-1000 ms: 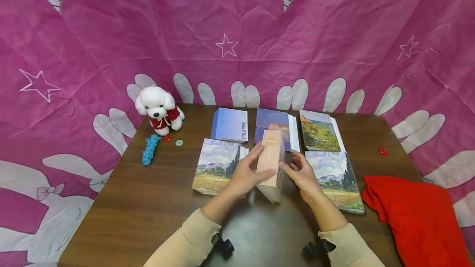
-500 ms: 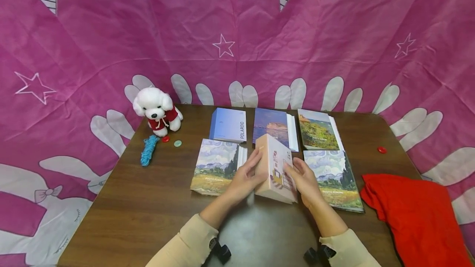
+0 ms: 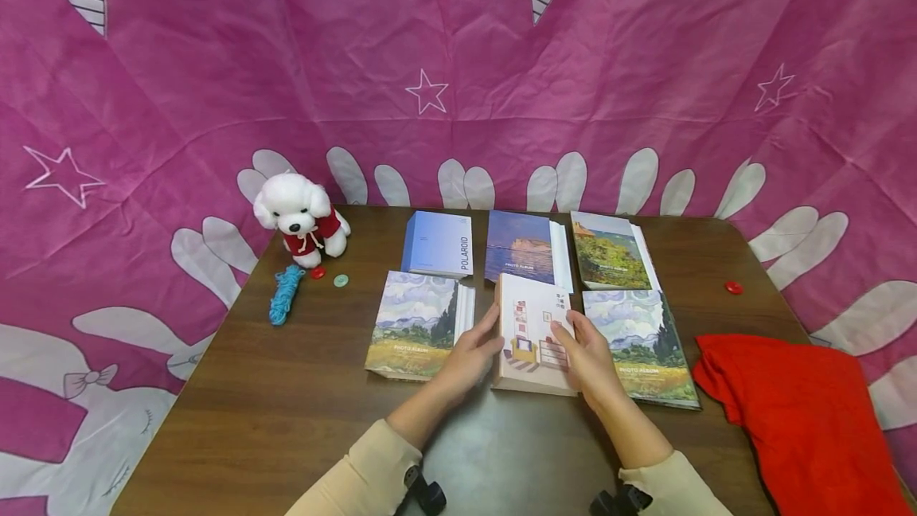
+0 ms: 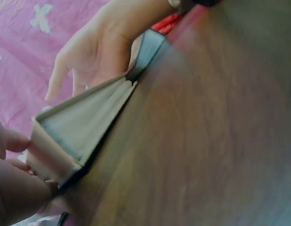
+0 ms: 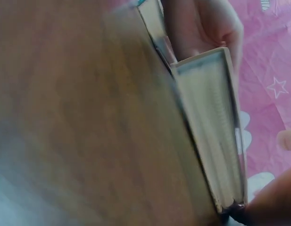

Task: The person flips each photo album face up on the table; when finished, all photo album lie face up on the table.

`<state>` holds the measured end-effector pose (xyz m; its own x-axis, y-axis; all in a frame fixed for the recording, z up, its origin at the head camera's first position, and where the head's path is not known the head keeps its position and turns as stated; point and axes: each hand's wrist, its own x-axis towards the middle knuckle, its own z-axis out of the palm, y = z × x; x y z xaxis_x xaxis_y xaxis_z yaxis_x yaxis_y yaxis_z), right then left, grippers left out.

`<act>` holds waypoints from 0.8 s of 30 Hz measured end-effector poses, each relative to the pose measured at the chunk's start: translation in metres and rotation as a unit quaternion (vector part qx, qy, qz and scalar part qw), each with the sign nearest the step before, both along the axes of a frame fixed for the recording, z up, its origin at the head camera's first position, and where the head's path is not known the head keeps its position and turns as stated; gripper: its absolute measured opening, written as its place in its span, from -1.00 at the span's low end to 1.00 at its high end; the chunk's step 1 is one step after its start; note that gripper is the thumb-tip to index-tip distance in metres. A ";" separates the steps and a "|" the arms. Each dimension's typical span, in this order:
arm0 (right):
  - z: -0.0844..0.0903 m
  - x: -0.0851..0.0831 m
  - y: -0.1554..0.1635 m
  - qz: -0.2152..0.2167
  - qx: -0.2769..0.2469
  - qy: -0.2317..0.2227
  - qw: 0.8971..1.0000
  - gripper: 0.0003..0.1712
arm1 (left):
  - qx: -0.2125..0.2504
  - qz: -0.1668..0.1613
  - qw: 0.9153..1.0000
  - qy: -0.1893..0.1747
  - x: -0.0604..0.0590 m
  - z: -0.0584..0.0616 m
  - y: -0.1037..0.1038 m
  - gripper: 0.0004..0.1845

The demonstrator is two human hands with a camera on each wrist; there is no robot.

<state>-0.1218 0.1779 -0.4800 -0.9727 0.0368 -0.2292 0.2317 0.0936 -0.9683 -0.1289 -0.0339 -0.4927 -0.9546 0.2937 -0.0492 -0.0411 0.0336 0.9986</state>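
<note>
I have both hands on the pale pink photo album with a drawn room on its cover [image 3: 533,333], which sits near the front middle of the dark brown wooden table [image 3: 286,396], between the landscape-painting album on the left [image 3: 415,325] and its twin on the right [image 3: 637,347]. My left hand [image 3: 469,353] presses against the album's left edge with fingers nearly straight, not curled round it. My right hand [image 3: 587,353] rests flat on the cover's right side, fingers extended. From the left wrist view the album [image 4: 79,127] looks tilted, its far side a little off the table, though the blur makes that hard to be sure of.

Behind it lie a blue Polaroid box [image 3: 438,244], a seascape album [image 3: 523,256] and a green garden album [image 3: 610,250]. A white plush dog in a red jacket [image 3: 301,216], a blue cord bundle [image 3: 285,293] and a red cloth [image 3: 795,396] sit towards the table's sides.
</note>
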 end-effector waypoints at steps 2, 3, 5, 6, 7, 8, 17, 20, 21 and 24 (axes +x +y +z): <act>0.000 -0.001 0.001 0.001 -0.001 0.001 1.000 -0.17 | 0.018 0.007 1.000 -0.014 0.001 -0.001 0.002 -0.34; 0.000 -0.001 0.001 0.002 0.000 0.003 1.000 -0.18 | 0.026 0.011 0.999 -0.018 0.001 -0.002 0.002 -0.34; 0.001 -0.002 0.002 0.005 0.000 0.002 1.000 -0.18 | 0.034 0.020 0.999 -0.021 0.001 -0.002 0.003 -0.34; 0.001 -0.002 0.002 0.007 -0.001 0.004 1.000 -0.18 | 0.039 0.024 0.999 -0.018 0.001 -0.002 0.003 -0.34; 0.001 -0.002 0.001 0.009 -0.003 0.008 1.000 -0.18 | 0.044 0.028 0.999 -0.015 0.001 -0.001 0.003 -0.34; 0.001 -0.003 0.001 0.011 -0.004 0.015 1.000 -0.19 | 0.047 0.034 0.998 -0.012 0.001 -0.001 0.003 -0.34; 0.007 0.001 0.002 0.020 0.001 0.061 0.998 -0.19 | 0.002 0.064 0.996 0.059 -0.003 0.007 -0.002 -0.36; 0.011 0.001 0.007 0.024 0.010 0.064 0.998 -0.16 | -0.046 0.074 0.991 0.099 -0.006 0.014 -0.002 -0.37; 0.012 0.001 0.009 0.024 0.013 0.067 0.997 -0.17 | -0.062 0.077 0.989 0.110 -0.007 0.017 -0.001 -0.37; 0.015 -0.001 0.017 0.017 0.025 0.077 0.997 -0.19 | -0.084 0.076 0.985 0.131 -0.010 0.022 0.002 -0.39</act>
<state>-0.1225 0.1947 -0.4655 -0.9970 0.0101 -0.0766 0.0772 0.1471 -0.9861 -0.1390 -0.0318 -0.4708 -0.9734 0.1543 0.1695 0.2001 0.2120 0.9565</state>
